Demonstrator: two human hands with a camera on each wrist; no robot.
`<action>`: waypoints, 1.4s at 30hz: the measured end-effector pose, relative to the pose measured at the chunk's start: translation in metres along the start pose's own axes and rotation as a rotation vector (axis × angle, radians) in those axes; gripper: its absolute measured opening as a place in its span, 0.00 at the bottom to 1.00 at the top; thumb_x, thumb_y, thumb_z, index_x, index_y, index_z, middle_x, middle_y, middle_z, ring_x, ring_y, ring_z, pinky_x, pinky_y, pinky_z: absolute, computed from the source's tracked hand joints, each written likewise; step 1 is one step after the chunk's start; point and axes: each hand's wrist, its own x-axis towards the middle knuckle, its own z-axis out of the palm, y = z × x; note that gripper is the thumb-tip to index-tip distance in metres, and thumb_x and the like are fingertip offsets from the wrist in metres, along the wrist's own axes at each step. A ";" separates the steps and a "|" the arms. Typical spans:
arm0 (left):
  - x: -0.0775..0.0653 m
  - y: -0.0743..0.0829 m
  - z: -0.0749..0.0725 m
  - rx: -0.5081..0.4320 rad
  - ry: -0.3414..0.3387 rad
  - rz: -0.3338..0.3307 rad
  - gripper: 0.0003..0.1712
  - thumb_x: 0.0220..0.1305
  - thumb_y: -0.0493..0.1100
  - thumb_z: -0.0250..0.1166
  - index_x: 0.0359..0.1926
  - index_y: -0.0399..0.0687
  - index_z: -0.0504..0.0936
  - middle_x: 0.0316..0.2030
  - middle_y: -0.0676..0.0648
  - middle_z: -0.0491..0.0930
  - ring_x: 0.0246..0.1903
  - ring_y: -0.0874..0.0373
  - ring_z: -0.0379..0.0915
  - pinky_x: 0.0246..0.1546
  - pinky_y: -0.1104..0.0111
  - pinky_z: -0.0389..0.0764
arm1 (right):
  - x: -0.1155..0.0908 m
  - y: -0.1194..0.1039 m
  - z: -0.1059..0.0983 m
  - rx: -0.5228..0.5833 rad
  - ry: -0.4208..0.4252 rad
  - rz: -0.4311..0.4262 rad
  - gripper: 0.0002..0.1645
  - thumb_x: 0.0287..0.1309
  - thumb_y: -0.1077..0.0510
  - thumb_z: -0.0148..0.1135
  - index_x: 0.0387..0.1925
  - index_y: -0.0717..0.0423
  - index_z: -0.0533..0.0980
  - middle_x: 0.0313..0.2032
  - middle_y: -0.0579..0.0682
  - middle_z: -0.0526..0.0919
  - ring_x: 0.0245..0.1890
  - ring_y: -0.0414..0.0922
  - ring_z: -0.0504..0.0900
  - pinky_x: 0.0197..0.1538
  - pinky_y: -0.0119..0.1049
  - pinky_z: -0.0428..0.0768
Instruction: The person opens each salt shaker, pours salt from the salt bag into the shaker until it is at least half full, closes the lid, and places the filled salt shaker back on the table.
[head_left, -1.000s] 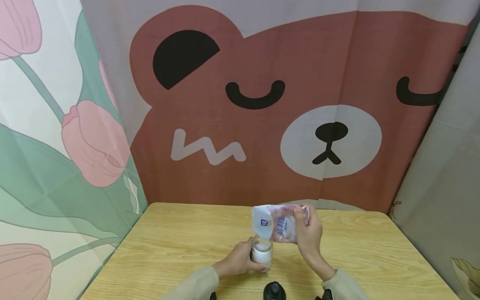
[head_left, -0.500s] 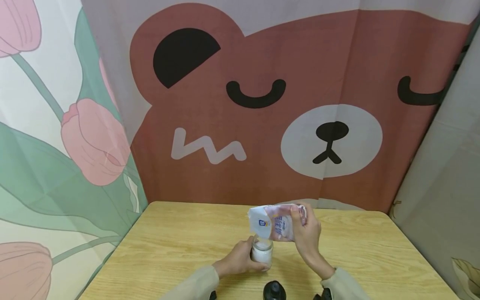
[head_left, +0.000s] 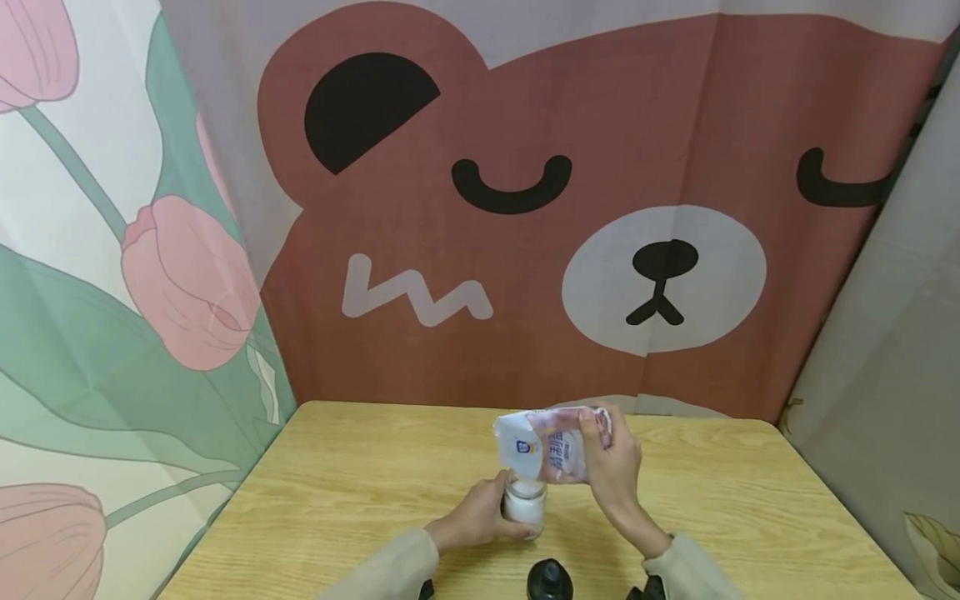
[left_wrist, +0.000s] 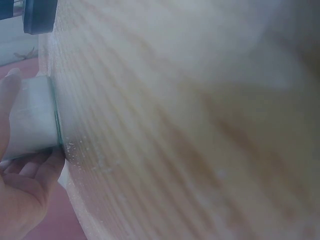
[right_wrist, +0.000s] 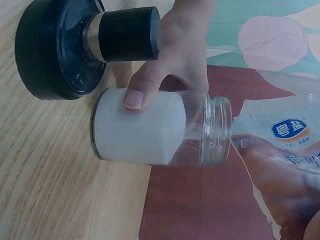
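A clear glass jar (right_wrist: 150, 127) stands on the table with its threaded mouth uncovered and white grains filling much of it. My left hand (head_left: 480, 515) grips the jar, thumb on the near side in the head view. In the left wrist view that hand (left_wrist: 22, 200) and part of the jar (left_wrist: 31, 117) show at the left edge. My right hand (head_left: 617, 471) holds a pink and white salt bag (head_left: 542, 446) by its far end. The bag is tipped sideways, its open end over the jar's mouth. Only part of the salt bag (right_wrist: 290, 135) shows in the right wrist view.
A black lid-like piece with a knob (head_left: 550, 579) sits on the wooden table (head_left: 360, 467), nearer me than the jar. White specks lie on the tabletop beside the jar in the left wrist view. A bear-print curtain (head_left: 420, 358) hangs behind the table.
The salt bag and my right hand have shifted slightly left over the jar. The white fill appears a little higher in the jar. My left hand keeps its hold.
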 end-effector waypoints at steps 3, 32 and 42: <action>0.000 -0.001 0.000 -0.003 -0.005 -0.011 0.38 0.51 0.51 0.79 0.58 0.43 0.70 0.47 0.51 0.81 0.42 0.67 0.77 0.42 0.72 0.79 | 0.000 -0.003 -0.001 -0.002 -0.013 0.008 0.07 0.65 0.56 0.59 0.41 0.54 0.79 0.23 0.44 0.78 0.22 0.40 0.71 0.24 0.35 0.67; 0.000 0.002 0.000 -0.017 0.007 0.014 0.38 0.52 0.51 0.79 0.58 0.44 0.71 0.46 0.52 0.81 0.42 0.68 0.77 0.42 0.72 0.79 | 0.002 -0.004 -0.005 -0.001 0.004 0.095 0.09 0.68 0.54 0.58 0.38 0.56 0.79 0.22 0.45 0.76 0.21 0.42 0.71 0.25 0.35 0.68; 0.001 -0.002 0.002 -0.006 0.001 0.043 0.40 0.52 0.52 0.78 0.61 0.46 0.69 0.48 0.52 0.81 0.43 0.67 0.77 0.44 0.72 0.79 | 0.000 0.005 -0.007 0.083 0.018 0.236 0.12 0.70 0.55 0.55 0.33 0.60 0.76 0.21 0.45 0.72 0.21 0.39 0.70 0.23 0.31 0.69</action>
